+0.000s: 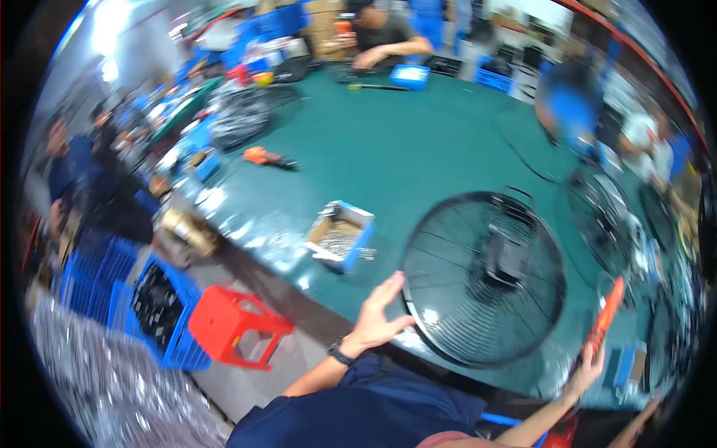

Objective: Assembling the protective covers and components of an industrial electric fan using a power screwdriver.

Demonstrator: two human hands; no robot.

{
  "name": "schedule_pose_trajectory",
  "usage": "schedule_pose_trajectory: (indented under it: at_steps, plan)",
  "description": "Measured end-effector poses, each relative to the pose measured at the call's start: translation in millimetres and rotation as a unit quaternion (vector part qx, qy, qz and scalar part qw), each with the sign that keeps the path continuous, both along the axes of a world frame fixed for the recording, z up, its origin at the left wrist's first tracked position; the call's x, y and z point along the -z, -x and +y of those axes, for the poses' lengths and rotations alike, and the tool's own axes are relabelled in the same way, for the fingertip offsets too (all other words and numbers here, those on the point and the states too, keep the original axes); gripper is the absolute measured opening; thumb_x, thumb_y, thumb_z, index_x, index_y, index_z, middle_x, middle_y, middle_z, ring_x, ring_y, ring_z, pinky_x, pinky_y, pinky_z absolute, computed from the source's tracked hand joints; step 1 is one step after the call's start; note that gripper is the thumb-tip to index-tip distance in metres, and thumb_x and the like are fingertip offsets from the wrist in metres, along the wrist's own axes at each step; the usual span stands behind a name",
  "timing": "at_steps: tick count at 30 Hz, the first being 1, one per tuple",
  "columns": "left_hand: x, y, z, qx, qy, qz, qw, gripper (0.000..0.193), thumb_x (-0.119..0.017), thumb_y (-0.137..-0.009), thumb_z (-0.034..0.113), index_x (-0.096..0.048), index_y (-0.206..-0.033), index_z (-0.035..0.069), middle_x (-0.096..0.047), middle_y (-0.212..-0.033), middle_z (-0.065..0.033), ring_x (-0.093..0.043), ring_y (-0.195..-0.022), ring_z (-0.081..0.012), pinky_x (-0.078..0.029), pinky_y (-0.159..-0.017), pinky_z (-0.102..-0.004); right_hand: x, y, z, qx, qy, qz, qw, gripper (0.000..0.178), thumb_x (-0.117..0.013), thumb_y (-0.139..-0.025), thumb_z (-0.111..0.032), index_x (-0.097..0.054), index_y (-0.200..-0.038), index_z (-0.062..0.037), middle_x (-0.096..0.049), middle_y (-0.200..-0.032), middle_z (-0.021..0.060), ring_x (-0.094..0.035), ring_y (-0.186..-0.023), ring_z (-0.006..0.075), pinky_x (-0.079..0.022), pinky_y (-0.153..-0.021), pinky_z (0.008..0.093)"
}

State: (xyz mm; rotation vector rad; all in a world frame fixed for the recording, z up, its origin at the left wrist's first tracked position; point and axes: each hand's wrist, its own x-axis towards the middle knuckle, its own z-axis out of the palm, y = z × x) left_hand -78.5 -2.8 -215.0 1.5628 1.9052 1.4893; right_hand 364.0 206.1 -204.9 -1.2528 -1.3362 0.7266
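A round black fan [467, 317] with a wire guard lies flat on the green table, its dark motor housing [508, 250] facing up and a small handle at its far rim. My left hand [379, 313] is at the fan's left edge, fingers stretched and thumb apart, holding nothing; whether it touches the rim I cannot tell. To the right of the fan, my right hand [590, 364] is closed around the lower end of a long orange power screwdriver [609, 308], which points up and away. Motion blurs its details.
A small box of screws [340, 237] sits left of the fan on the green table [388, 157]. Farther off lies an orange-and-black power tool [270, 157]. More fans [601, 216] crowd the right. A red stool [239, 325] and blue crates [168, 313] stand left. Co-workers surround the table.
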Motion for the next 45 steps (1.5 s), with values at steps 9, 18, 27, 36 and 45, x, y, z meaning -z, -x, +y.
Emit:
schedule_pose_trajectory:
  at_steps: [9,18,27,36,45]
  plan:
    - [-77,-101,68,0.396,0.005,-0.244,0.885,0.079,-0.068,-0.076,0.004,-0.028,-0.145,0.004,-0.042,-0.139,-0.0189,-0.051,-0.118,-0.0257,-0.043,-0.095,-0.0359,-105,105,-77,-0.2,-0.038,0.15,0.968,0.061,-0.076,-0.069,-0.014,-0.051,-0.123,0.004,-0.06,-0.112,0.0099,-0.059,-0.101,0.0186,-0.047,-0.088,0.0312]
    - [-80,-159,66,0.368,-0.013,-0.409,0.835,0.07,-0.07,-0.08,0.01,-0.027,-0.135,0.002,-0.058,-0.1,-0.0115,-0.06,-0.087,-0.0194,-0.049,-0.083,-0.0333,-117,119,-99,-0.117,-0.281,-0.038,0.952,0.015,-0.073,-0.068,-0.002,-0.068,-0.082,-0.002,-0.064,-0.1,0.0131,-0.056,-0.075,0.0198,-0.046,-0.065,0.0313]
    - [-91,-144,75,0.291,0.074,-0.267,0.916,0.064,-0.071,-0.071,-0.004,-0.042,-0.128,-0.004,-0.058,-0.098,-0.0083,-0.062,-0.079,-0.0171,-0.051,-0.075,-0.0293,-97,110,-127,-0.064,-0.305,-0.049,0.949,0.032,-0.072,-0.071,-0.009,-0.061,-0.099,0.0015,-0.063,-0.086,0.0146,-0.061,-0.074,0.0265,-0.049,-0.069,0.0353]
    - [-98,-148,63,0.536,0.212,-0.453,0.68,0.045,-0.071,-0.079,0.007,-0.05,-0.117,-0.007,-0.062,-0.091,-0.0142,-0.061,-0.06,-0.0171,-0.051,-0.051,-0.0275,-84,107,-112,-0.382,0.023,0.34,0.859,0.078,-0.072,-0.081,-0.041,-0.034,-0.136,-0.0019,-0.058,-0.116,0.0198,-0.058,-0.108,0.0229,-0.047,-0.092,0.0383]
    - [-95,-158,60,0.557,0.241,-0.382,0.697,0.051,-0.072,-0.077,0.016,-0.05,-0.119,-0.006,-0.063,-0.091,-0.0153,-0.062,-0.062,-0.0202,-0.052,-0.054,-0.0297,-92,111,-111,-0.492,-0.035,0.387,0.779,0.081,-0.071,-0.08,-0.034,-0.022,-0.137,-0.0032,-0.06,-0.102,0.025,-0.059,-0.101,0.0363,-0.044,-0.09,0.0515]
